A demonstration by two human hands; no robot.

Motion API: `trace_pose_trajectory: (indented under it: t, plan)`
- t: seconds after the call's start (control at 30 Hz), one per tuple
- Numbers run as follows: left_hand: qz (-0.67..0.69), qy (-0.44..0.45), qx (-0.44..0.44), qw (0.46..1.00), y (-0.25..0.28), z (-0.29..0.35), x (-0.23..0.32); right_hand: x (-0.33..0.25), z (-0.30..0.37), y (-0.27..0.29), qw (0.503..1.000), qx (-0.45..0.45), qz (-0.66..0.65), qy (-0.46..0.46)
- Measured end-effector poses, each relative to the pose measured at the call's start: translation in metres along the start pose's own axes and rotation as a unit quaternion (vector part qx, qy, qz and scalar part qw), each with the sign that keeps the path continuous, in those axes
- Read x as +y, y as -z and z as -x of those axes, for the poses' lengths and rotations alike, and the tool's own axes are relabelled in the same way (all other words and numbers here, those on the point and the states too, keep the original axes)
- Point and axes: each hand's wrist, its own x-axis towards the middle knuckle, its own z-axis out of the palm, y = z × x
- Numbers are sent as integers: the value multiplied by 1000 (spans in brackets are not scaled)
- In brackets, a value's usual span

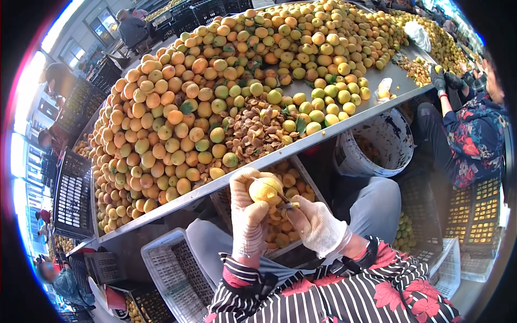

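Observation:
My left hand (247,215), in a pale dirty work glove, is closed around a yellow apricot (266,191) above my lap. Close beside the fruit, my right hand (318,223), in a white glove, pinches a small dark-tipped tool (287,205) against the apricot's right side; its full shape is hidden by the fingers. Under both hands sits a crate of apricots (283,239) between my knees. On the metal table (202,200) just beyond, a heap of brown apricot pits (256,126) lies among a big pile of whole apricots (156,129).
A white bucket (396,137) with dark smears stands under the table edge to the right. A pale plastic crate (172,264) lies by my left leg, a black crate (72,194) at the far left. To the right a gloved person (468,129) sits along the same table.

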Motion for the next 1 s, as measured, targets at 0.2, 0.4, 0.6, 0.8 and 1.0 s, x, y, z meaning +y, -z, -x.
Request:
trace_pose_trajectory:
  t: [0.2, 0.4, 0.6, 0.8, 1.0]
  plan:
    - [270, 35, 34, 961, -43, 8, 0, 1, 4, 0, 992, 41, 106, 46]
    - [120, -15, 6, 993, -22, 2, -15, -13, 8, 2, 980, 53, 182, 57]
    - [-219, -64, 29, 973, -19, 4, 0, -3, 11, 5, 991, 20, 128, 21]
    - [-137, -74, 10, 988, -13, 6, -4, -6, 11, 6, 1000, 19, -12, 2]
    - [125, 12, 31, 992, -38, 16, -25, 3, 15, -1, 994, 80, 68, 34]
